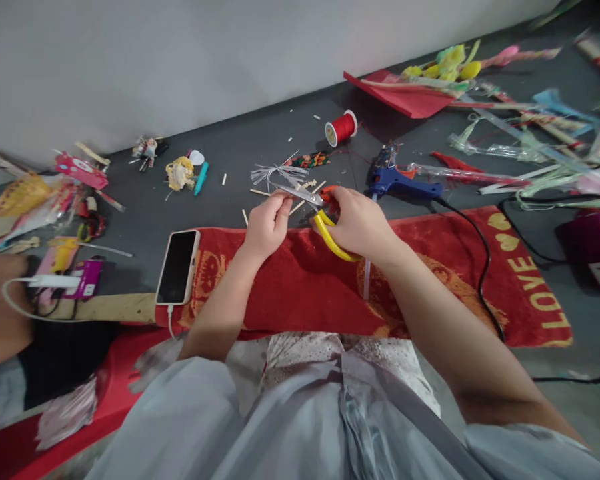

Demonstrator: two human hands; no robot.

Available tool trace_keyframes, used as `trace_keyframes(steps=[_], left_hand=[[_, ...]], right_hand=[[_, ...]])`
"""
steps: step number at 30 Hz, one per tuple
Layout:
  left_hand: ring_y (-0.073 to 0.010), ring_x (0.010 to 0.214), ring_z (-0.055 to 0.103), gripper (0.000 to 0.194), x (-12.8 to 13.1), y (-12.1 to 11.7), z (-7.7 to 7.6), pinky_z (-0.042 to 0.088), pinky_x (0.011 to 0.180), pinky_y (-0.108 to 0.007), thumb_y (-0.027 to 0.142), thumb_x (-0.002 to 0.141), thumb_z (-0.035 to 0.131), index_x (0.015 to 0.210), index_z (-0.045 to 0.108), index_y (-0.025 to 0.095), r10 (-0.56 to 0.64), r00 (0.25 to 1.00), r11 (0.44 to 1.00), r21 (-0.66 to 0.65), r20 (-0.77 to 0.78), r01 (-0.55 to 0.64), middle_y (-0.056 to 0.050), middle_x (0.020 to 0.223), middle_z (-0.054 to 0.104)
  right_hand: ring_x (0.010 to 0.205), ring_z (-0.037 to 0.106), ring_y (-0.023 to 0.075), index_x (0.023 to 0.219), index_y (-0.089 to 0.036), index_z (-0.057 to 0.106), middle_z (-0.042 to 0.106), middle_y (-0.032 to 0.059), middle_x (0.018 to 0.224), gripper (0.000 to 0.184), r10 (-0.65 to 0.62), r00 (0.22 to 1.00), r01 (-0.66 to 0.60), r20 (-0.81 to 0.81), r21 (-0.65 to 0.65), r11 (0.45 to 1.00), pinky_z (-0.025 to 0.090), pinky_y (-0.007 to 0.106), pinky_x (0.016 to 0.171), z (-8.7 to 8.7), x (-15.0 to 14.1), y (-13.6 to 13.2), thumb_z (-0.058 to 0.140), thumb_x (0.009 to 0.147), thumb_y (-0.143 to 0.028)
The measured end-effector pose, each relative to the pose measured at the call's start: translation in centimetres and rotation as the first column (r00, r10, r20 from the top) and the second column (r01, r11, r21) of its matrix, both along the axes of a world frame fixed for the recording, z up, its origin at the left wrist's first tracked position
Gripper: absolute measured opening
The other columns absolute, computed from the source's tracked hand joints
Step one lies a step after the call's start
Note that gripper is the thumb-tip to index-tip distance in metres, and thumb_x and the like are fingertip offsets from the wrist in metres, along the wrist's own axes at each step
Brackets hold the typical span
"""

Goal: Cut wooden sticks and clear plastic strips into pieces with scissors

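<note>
My right hand (pixel 357 223) grips a pair of scissors (pixel 337 241) with a yellow and an orange handle loop. Their metal blades point left and reach over my left hand (pixel 269 223). The left fingers are pinched together at the blades; whatever is between them is hidden. Just beyond lies a bundle of thin silvery strips (pixel 280 175), with a dark patterned piece (pixel 310 160) behind it. Short pale sticks (pixel 260 193) are scattered around the blades. Under my forearms a red towel (pixel 290 287) is spread along the table edge.
A blue glue gun (pixel 403 181) with a black cord lies right of my hands. Behind stands a red thread spool (pixel 341 129). A phone (pixel 179 268) rests on the left. Red paper (pixel 405 97) and wrapped sticks fill the right side. Another person's arm (pixel 3 313) is at far left.
</note>
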State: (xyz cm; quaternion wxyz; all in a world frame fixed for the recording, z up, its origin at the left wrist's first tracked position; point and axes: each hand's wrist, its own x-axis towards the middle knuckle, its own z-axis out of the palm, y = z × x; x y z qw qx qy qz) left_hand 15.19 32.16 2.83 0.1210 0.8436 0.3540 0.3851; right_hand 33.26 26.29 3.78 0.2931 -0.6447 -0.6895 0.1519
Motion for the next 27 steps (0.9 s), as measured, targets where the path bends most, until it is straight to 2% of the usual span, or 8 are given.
trace_keyframes(steps=[3,6,15,23,27], left_hand=[[-0.0147,0.088,0.068,0.038,-0.3,-0.2,0.0,0.052,0.079,-0.025,0.041,0.098,0.036,0.092,0.065,0.017,0.060,0.997,0.986,0.155,-0.045,-0.053,-0.008,0.091,0.072],[-0.0142,0.088,0.068,0.039,-0.3,-0.3,0.1,0.052,0.080,-0.026,0.040,0.099,0.036,0.086,0.065,0.018,0.092,0.995,0.978,0.191,-0.029,-0.085,-0.007,0.089,0.072],[-0.0143,0.079,0.067,0.047,0.3,-1.0,1.1,0.051,0.072,-0.025,0.044,0.099,0.031,0.078,0.063,0.017,0.001,1.000,1.000,0.021,0.016,-0.001,-0.007,0.079,0.070],[-0.0112,0.060,0.057,0.051,0.6,-1.0,1.0,0.044,0.059,-0.024,0.050,0.098,0.031,0.063,0.052,0.019,0.007,0.999,1.000,-0.009,0.039,-0.007,-0.002,0.064,0.059],[-0.0112,0.058,0.055,0.050,0.5,-0.9,1.0,0.043,0.058,-0.025,0.050,0.097,0.032,0.061,0.049,0.019,-0.006,0.999,1.000,-0.017,0.035,0.006,-0.002,0.063,0.058]], right_hand=[[0.094,0.060,0.0280,0.107,-0.016,0.055,0.066,0.0160,0.106,0.036,0.047,0.999,-0.047,-0.002,0.038,0.998,0.044,0.038,0.079,0.3,-0.2,-0.2,0.053,0.078,-0.038],[0.096,0.058,0.0280,0.107,-0.018,0.053,0.065,0.0159,0.109,0.035,0.074,0.997,-0.073,-0.010,0.057,0.996,0.043,0.039,0.080,0.4,-0.3,-0.4,0.052,0.079,-0.039],[0.105,0.057,0.0291,0.111,-0.013,0.052,0.062,0.0186,0.113,0.044,0.059,0.998,-0.057,-0.015,0.133,0.989,0.041,0.040,0.091,-0.1,-0.4,-0.5,0.053,0.080,-0.044],[0.104,0.057,0.0296,0.108,-0.015,0.053,0.063,0.0182,0.112,0.052,0.046,0.998,-0.041,-0.044,0.125,0.991,0.042,0.042,0.090,0.2,-0.4,-0.7,0.052,0.079,-0.058],[0.100,0.058,0.0287,0.108,-0.014,0.055,0.064,0.0176,0.109,0.053,0.040,0.999,-0.038,-0.030,0.087,0.996,0.043,0.040,0.086,0.5,-0.4,-0.7,0.051,0.079,-0.058]])
